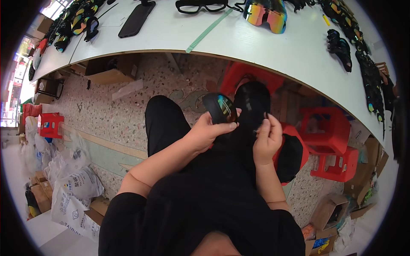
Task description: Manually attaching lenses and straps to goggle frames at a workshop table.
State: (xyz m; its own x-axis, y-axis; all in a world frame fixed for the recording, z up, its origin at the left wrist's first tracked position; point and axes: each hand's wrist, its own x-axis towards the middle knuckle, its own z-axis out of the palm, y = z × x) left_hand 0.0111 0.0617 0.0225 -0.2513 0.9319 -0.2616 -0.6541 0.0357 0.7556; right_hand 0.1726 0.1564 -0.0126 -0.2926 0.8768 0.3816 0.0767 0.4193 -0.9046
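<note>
My left hand (206, 131) is closed around a pair of dark wraparound sunglasses (222, 107) with a shiny, coloured mirror lens, held above my lap between my knees. Its thumb presses on the near edge of the lens. To the right, my right hand (268, 141) has thumb and forefinger pinched together, apart from the sunglasses. Something small and thin seems to be between those fingertips, but it is too small and blurred to name.
Ahead stands a white table (162, 34) with a black phone (136, 19), black-framed glasses (200, 6), orange-mirrored sunglasses (265, 16) and rows of more sunglasses (370, 81). Red stools (326, 128) stand at right, plastic sacks (79, 187) at left, and a cardboard box (112, 72) under the table.
</note>
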